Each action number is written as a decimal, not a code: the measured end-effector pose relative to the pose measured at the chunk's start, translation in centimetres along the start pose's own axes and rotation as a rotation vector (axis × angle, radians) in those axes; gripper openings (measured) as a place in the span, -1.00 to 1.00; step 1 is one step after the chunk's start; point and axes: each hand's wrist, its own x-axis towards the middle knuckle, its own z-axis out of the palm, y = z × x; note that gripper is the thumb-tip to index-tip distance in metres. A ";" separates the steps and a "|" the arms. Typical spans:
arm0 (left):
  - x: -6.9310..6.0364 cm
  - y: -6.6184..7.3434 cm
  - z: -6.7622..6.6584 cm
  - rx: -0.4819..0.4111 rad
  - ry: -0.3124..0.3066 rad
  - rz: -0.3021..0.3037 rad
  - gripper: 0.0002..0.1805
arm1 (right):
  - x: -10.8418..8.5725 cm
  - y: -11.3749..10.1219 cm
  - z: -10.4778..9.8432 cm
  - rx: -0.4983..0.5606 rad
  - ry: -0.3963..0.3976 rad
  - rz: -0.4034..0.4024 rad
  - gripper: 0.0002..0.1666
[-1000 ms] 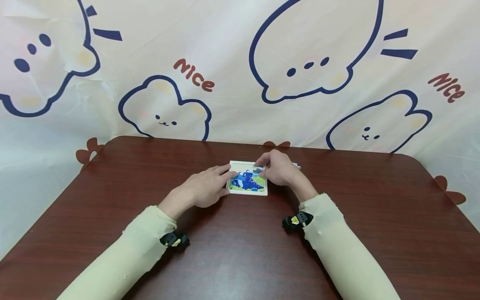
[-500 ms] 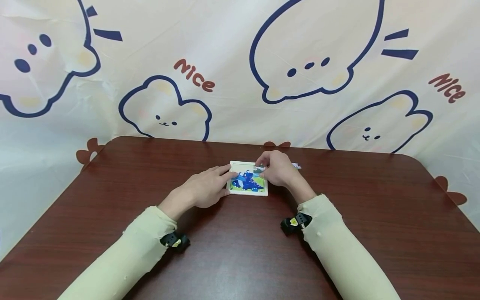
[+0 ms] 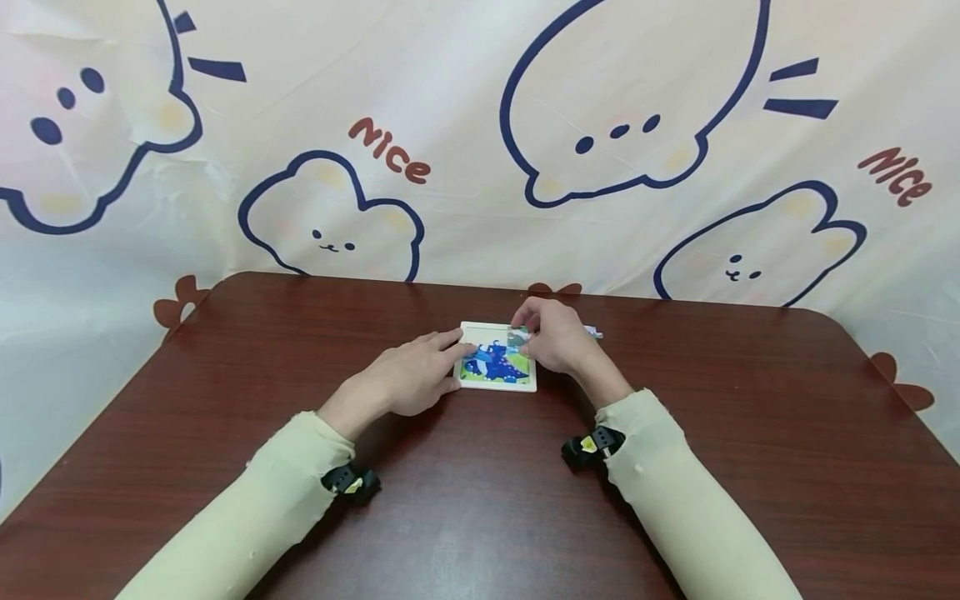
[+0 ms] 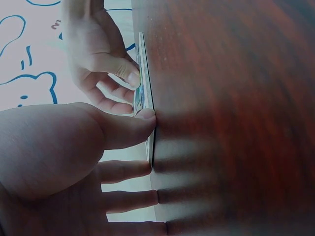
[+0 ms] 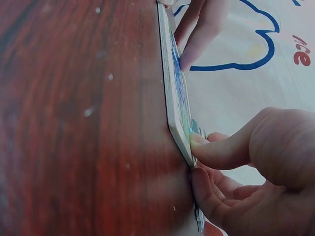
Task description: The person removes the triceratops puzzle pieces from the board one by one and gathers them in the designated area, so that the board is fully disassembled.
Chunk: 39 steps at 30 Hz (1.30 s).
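Note:
A white-framed puzzle [image 3: 497,387] with a blue dinosaur picture lies flat on the table; the upper left of its picture area is plain cream. My left hand [image 3: 408,375] rests along its left edge with fingers extended, one fingertip on the picture. In the left wrist view, the thumb [image 4: 130,132] touches the frame's near side. At the upper right corner my right hand [image 3: 555,336] pinches a small green-grey piece [image 3: 517,337] between thumb and fingers. The right wrist view shows that piece [image 5: 195,126] at the thumb tip, partly covered by the fingers.
A small pale item [image 3: 593,332] lies just beyond my right hand, mostly hidden behind it. The brown table [image 3: 465,500] extends around the puzzle, and a printed cloth [image 3: 465,233] hangs behind its far edge.
The right wrist has shifted very slightly to the left, and the right fingers have moved a little at the piece. The left hand and the puzzle frame have stayed in place.

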 end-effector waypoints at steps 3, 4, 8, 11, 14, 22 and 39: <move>0.0 0.0 0.0 -0.003 0.000 -0.002 -0.31 | 0.1 0.1 0.0 0.008 0.000 -0.003 -0.62; 0.0 0.0 0.0 -0.003 -0.001 -0.003 -0.31 | 0.1 0.1 0.0 0.012 0.001 -0.003 -0.62; 0.0 0.0 0.0 0.000 0.000 -0.004 -0.31 | 0.0 0.1 0.0 0.022 0.004 -0.005 -0.61; 0.0 0.0 0.0 0.006 0.000 -0.004 -0.31 | 0.0 0.2 -0.1 0.017 0.007 -0.015 -0.60; 0.1 0.1 0.0 0.008 -0.005 -0.003 -0.32 | -0.1 0.3 -0.2 0.010 0.011 -0.027 -0.59; 0.1 0.1 -0.1 0.010 -0.010 -0.008 -0.31 | -0.1 0.6 -0.6 0.011 0.009 -0.036 -0.62; 0.0 0.1 -0.1 0.011 -0.011 -0.007 -0.31 | -0.1 1.0 -1.4 0.036 0.030 -0.043 -0.61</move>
